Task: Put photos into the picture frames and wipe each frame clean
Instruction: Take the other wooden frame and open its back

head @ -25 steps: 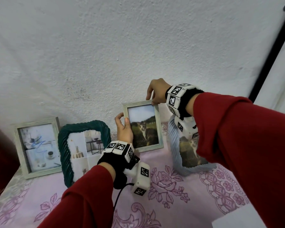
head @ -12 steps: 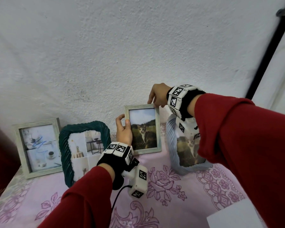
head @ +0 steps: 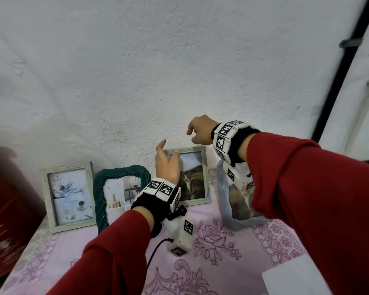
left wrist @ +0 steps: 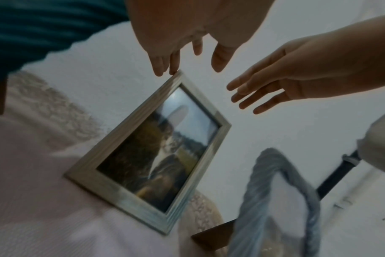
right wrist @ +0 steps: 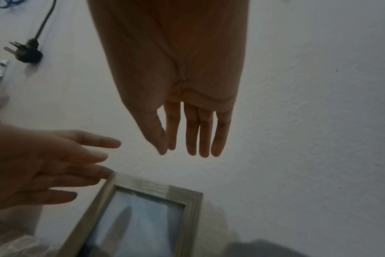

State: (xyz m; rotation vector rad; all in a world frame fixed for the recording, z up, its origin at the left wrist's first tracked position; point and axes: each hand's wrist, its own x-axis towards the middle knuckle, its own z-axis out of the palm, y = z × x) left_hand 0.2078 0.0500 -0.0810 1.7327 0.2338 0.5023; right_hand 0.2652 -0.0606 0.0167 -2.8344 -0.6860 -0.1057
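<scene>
The cat-photo frame (head: 189, 174) stands upright at the table's (head: 222, 262) back edge against the wall, between the green frame (head: 100, 188) and the grey frame (head: 224, 201). Both hands hang free, fingers loose — left hand (head: 166, 165) just before its top-left corner, right hand (head: 200, 133) above it.

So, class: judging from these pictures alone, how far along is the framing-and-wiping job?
Done: all four frames hold photos and stand against the wall: pale frame, green rope frame, cat-photo frame, grey rope frame. In hand: nothing; left hand and right hand are open, near the cat-photo frame. Left: wiping cannot be judged; no cloth is clearly visible.
</scene>
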